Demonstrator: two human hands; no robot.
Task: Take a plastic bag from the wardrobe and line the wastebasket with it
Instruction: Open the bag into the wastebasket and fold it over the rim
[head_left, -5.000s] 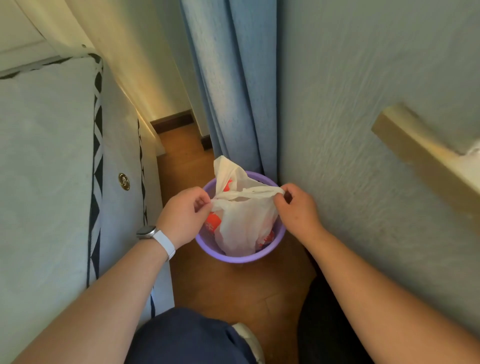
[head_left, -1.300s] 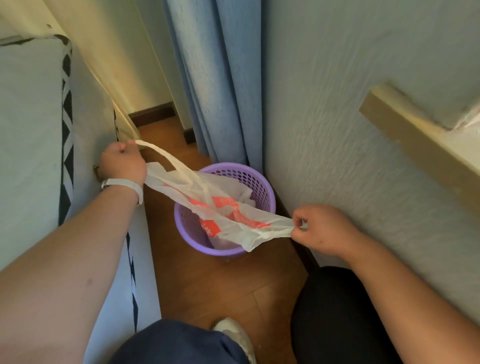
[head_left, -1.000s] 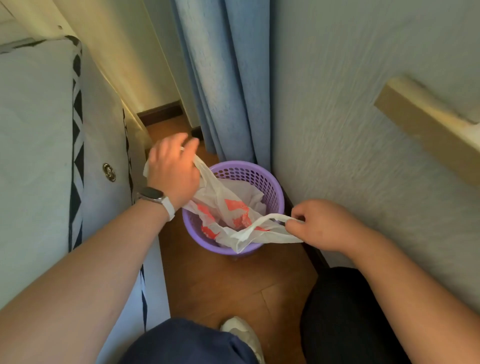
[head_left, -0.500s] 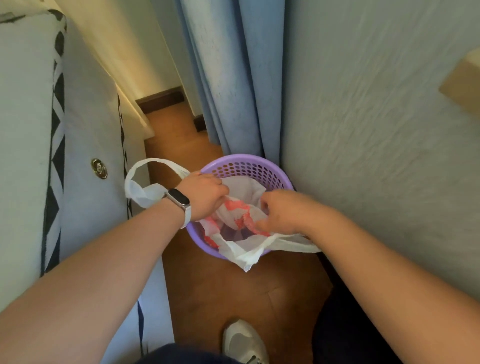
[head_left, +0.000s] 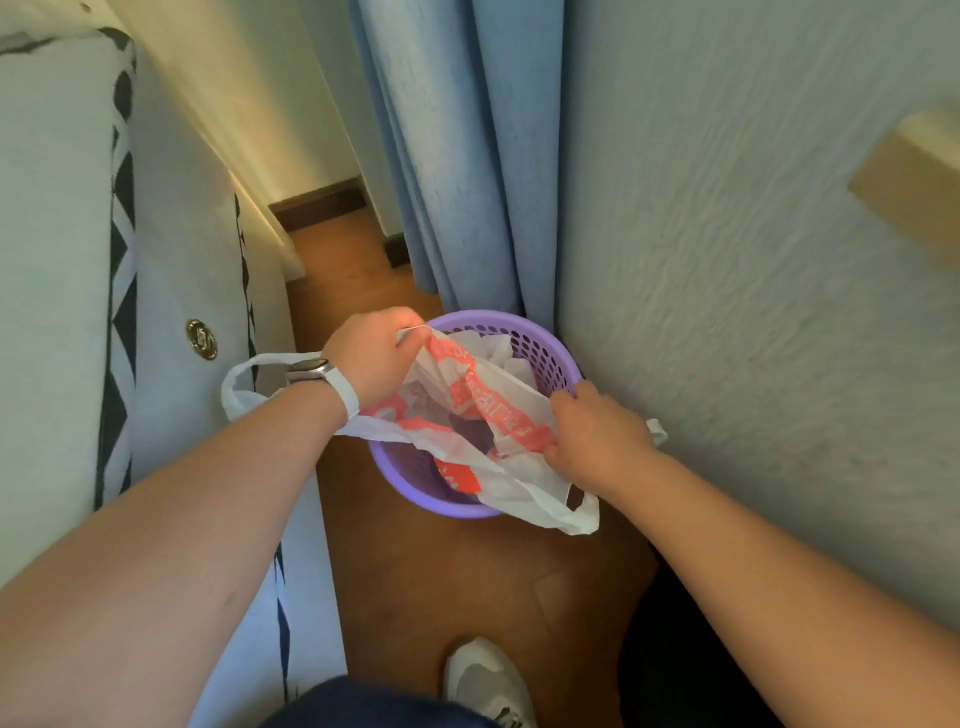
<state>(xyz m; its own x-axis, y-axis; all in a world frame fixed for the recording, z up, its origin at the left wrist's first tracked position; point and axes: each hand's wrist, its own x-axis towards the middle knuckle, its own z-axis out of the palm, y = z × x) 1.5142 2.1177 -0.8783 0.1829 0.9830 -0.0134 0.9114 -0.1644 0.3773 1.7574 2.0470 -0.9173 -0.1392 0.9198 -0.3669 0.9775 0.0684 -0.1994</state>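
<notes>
A purple perforated wastebasket (head_left: 540, 348) stands on the wooden floor against the wall. A white plastic bag with orange print (head_left: 483, 410) lies spread across its mouth. My left hand (head_left: 374, 358) pinches the bag's edge over the basket's far left rim; one bag handle loops around that wrist. My right hand (head_left: 597, 431) grips the opposite edge at the right rim, by the wall. The other handle hangs over the basket's near side. The bag's bottom is hidden inside.
A bed with a white cover and black triangle trim (head_left: 119, 291) fills the left. A blue curtain (head_left: 467, 156) hangs behind the basket. The textured wall (head_left: 727, 260) with a wooden ledge (head_left: 909, 187) closes the right. My shoe (head_left: 485, 680) stands on the narrow floor strip.
Both hands came together over the basket, then pulled apart, spreading the bag's mouth wider across the rim. The left hand moved up to the far rim, the right one to the wall side.
</notes>
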